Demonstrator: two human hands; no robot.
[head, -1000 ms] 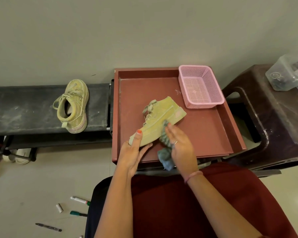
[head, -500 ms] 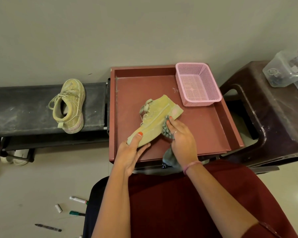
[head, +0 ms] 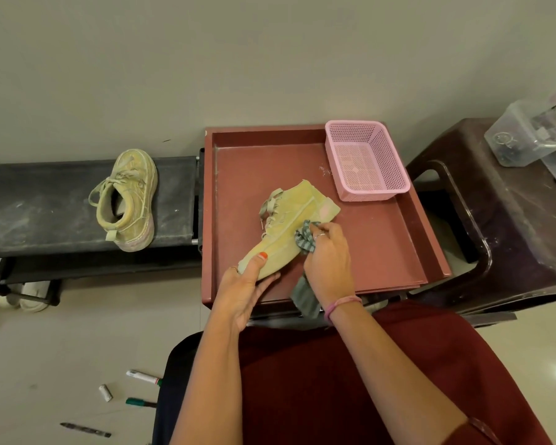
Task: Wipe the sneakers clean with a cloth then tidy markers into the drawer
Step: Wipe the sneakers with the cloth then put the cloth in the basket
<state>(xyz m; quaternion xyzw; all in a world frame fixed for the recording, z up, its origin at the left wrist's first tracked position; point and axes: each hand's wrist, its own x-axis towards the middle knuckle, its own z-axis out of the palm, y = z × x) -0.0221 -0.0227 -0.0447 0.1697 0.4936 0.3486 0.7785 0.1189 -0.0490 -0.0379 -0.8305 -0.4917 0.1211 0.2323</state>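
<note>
A yellow-green sneaker (head: 289, 226) lies on its side in the open red-brown drawer (head: 398, 245). My left hand (head: 244, 290) grips its toe end, thumb on top. My right hand (head: 329, 261) holds a grey-green checked cloth (head: 305, 240) bunched against the sneaker's side near the sole; the cloth's tail hangs over the drawer's front edge. The second sneaker (head: 127, 200) stands upright on the dark bench (head: 29, 213) at the left. Several markers lie on the floor at the lower left: a white one (head: 143, 378), a green one (head: 140, 403) and a dark one (head: 85, 429).
An empty pink mesh basket (head: 366, 160) sits in the drawer's back right corner. A dark brown plastic stool (head: 501, 226) with clear containers (head: 527, 136) stands at the right. A small white cap (head: 105, 392) lies among the markers. My red-clad lap fills the bottom of the view.
My right hand moved the cloth up along the sneaker's side toward the heel, then back a little. The left hand kept its grip on the toe.
</note>
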